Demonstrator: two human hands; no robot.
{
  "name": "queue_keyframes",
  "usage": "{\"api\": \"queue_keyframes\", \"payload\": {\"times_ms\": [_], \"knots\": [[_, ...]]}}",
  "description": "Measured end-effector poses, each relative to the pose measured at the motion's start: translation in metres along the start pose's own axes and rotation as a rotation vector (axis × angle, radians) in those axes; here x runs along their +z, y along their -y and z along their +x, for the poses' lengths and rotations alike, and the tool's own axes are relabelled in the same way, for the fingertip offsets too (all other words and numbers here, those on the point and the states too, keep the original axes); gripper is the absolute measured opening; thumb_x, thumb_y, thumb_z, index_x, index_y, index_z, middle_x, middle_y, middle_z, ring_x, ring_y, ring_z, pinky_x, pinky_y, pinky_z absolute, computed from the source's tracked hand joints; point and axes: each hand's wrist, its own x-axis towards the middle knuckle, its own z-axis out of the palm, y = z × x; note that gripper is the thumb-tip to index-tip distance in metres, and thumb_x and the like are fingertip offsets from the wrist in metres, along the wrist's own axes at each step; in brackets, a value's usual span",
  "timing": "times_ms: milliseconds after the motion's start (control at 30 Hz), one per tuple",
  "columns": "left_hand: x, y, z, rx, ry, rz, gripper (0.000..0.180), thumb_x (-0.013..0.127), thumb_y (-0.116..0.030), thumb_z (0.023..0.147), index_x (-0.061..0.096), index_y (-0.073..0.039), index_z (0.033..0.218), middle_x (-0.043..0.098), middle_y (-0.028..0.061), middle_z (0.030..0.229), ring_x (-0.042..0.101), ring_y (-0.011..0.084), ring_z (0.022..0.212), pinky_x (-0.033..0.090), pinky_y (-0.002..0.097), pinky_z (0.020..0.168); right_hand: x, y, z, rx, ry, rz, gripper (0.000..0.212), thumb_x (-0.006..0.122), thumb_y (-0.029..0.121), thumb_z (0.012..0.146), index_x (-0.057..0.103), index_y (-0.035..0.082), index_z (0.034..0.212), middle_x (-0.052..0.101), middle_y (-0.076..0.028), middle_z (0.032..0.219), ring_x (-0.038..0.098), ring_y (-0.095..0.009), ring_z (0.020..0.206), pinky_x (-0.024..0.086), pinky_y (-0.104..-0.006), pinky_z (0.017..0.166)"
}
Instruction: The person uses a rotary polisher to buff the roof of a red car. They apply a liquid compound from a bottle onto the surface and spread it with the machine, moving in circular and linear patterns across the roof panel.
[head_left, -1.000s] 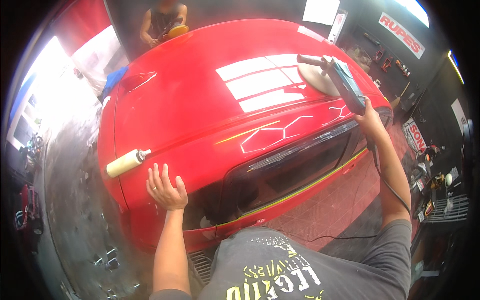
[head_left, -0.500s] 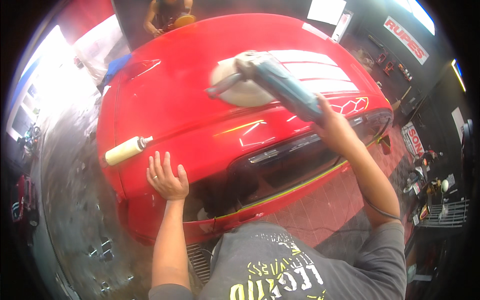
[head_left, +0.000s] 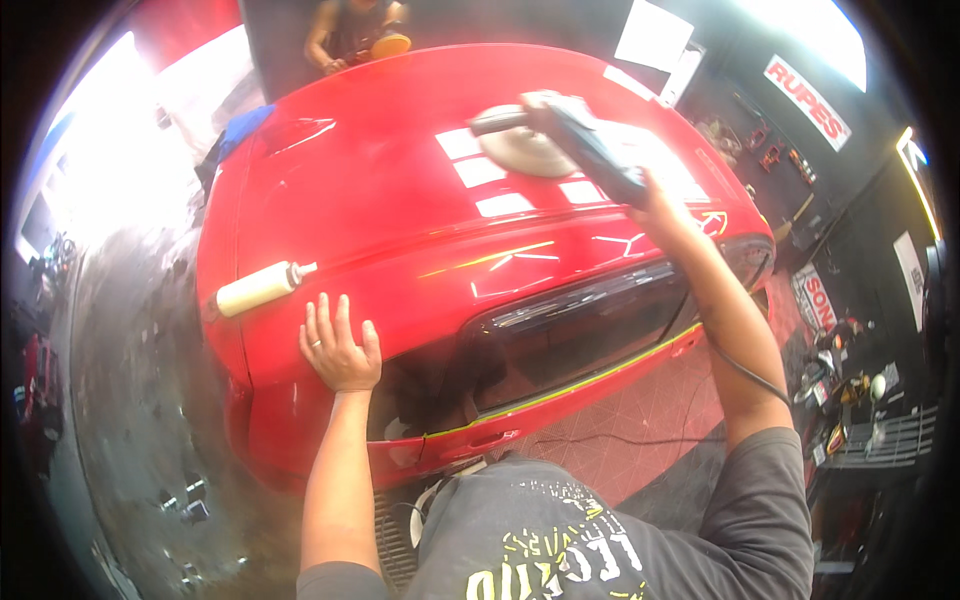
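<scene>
My right hand (head_left: pixel 660 205) grips the rear of a teal and grey car polisher (head_left: pixel 590 150). Its round white pad (head_left: pixel 525 152) lies over the red roof of a car (head_left: pixel 370 190); whether the pad touches the paint I cannot tell. My left hand (head_left: pixel 342 350) rests on the red bodywork above the side window, fingers spread, a ring on one of them. Just beyond those fingertips a pale yellow squeeze bottle (head_left: pixel 258 289) with a nozzle lies on its side on the roof. The polisher's side handle (head_left: pixel 497 121) sticks out to the left, ungripped.
Across the car stands another person (head_left: pixel 355 35) beside a round orange-yellow pad (head_left: pixel 391 45). Yellow tape (head_left: pixel 560 383) runs along the window's lower edge. A dark cord (head_left: pixel 640 441) trails over the red tiled floor (head_left: pixel 650 405). Tools (head_left: pixel 770 155) hang on the dark right wall.
The polisher has moved right and slightly away across the roof with my right hand. My left hand stays on the bodywork. The view has shifted slightly.
</scene>
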Motion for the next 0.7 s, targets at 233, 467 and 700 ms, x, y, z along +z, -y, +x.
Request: {"api": "queue_keyframes", "payload": {"times_ms": [233,467,700], "knots": [[0.001,0.001,-0.001,-0.036,0.036,-0.030,0.059,0.060,-0.046,0.101,0.064,-0.012,0.149,0.055,0.0168,0.162,0.043,0.0395,0.156,0.028,0.0593,0.127,-0.043,-0.086,0.014,0.444,0.089,-0.014,0.094,0.085,0.027,0.088,0.034,-0.002,0.162,0.072,-0.035,0.128,0.072,-0.048,0.121,0.057,-0.0518,0.104],[-0.003,-0.001,0.002,-0.028,0.020,-0.038,0.058,0.060,-0.046,0.100,0.065,-0.011,0.147,0.055,0.0176,0.162,0.044,0.0397,0.155,0.029,0.0594,0.126,-0.016,-0.074,0.049,0.307,0.062,-0.069,0.100,0.085,0.029,0.088,0.032,0.005,0.168,0.067,-0.036,0.137,0.067,-0.049,0.131,0.053,-0.0517,0.111],[-0.002,-0.002,0.002,-0.019,0.025,-0.032,0.058,0.061,-0.043,0.100,0.065,-0.010,0.147,0.054,0.0180,0.163,0.043,0.0401,0.155,0.030,0.0603,0.125,0.027,0.007,0.073,0.000,0.051,0.017,0.093,0.083,0.017,0.092,0.033,0.007,0.169,0.067,-0.035,0.137,0.066,-0.049,0.131,0.052,-0.0531,0.110]]}}
